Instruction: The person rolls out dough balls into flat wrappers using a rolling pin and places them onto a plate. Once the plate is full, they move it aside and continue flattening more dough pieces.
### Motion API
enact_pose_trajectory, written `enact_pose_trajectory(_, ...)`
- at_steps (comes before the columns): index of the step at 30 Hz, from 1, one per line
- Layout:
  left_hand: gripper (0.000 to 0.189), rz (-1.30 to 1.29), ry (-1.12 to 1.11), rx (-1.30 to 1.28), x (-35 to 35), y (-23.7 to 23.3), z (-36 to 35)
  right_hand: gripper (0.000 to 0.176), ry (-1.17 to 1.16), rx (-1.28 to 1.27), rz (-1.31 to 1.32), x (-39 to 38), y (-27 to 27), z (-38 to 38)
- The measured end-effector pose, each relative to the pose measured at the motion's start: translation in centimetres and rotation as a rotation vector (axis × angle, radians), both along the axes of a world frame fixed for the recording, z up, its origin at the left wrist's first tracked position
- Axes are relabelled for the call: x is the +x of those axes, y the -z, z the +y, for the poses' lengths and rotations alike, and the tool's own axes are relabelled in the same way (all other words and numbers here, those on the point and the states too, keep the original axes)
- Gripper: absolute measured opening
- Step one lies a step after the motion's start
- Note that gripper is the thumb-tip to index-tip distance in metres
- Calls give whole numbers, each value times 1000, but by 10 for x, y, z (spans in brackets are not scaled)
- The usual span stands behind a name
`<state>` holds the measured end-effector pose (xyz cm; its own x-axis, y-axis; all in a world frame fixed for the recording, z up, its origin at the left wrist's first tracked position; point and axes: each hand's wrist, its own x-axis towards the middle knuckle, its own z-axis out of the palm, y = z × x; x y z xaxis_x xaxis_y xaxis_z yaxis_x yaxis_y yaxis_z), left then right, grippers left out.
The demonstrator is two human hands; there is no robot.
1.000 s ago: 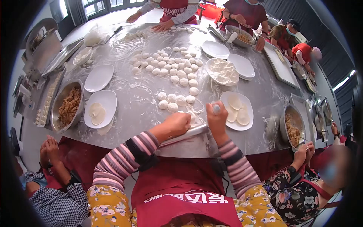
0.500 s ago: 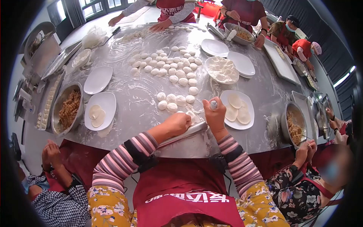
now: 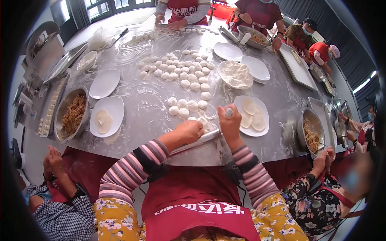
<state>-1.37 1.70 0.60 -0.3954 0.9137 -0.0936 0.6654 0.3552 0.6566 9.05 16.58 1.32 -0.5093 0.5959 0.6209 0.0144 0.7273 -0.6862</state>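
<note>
My right hand (image 3: 230,123) is closed round the handle of a metal rolling pin (image 3: 206,137), the handle's pale end poking out above the fist. The pin slants down to the left, partly behind my left forearm. Just left of it my left hand (image 3: 190,131) is closed, fingers pinching the edge of a flattened dough wrapper (image 3: 208,124), mostly covered by the hand. Several dough balls (image 3: 182,103) lie beyond my left hand. On a white plate (image 3: 263,109) beside my right hand rest 3 round wrappers (image 3: 256,122).
More flattened dough pieces (image 3: 173,66) cover the floured metal table (image 3: 140,120). A plate of flour (image 3: 236,73) stands beyond my right hand. Bowls of filling (image 3: 75,114) (image 3: 311,134) stand at both sides. Co-workers stand left, right and across the table.
The person across has drawn one outstretched hand in toward the other. My hands and the rolling pin stay almost where they were.
</note>
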Motion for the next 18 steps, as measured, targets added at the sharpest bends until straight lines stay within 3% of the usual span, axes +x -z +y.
enact_pose_trajectory(2, 11, -4, 72, 11, 2, 1, -3, 20, 8, 22, -21, 19, 4, -2)
enact_pose_trajectory(4, 11, -8, 79, 24, -1, 11, -9, 23, 3, -184, -35, 58, 19, -9)
enact_pose_trajectory(6, 12, -247, 50, 68, 1, 17, -15, 23, 3, -259, -35, 71, 15, -18)
enact_pose_trajectory(8, 15, -253, 38, 46, 9, 12, -20, 23, 19, -354, -33, 65, 16, -19)
enact_pose_trajectory(10, 18, -69, 10, 56, 12, 9, -15, 22, 46, 93, 67, 25, 14, -2)
enact_pose_trajectory(14, 19, -125, -29, -62, 8, -11, 3, 22, -44, -67, 16, 2, -6, -3)
enact_pose_trajectory(18, 19, -72, 20, -5, 1, 11, -3, 22, 53, 217, -60, 57, 6, -15)
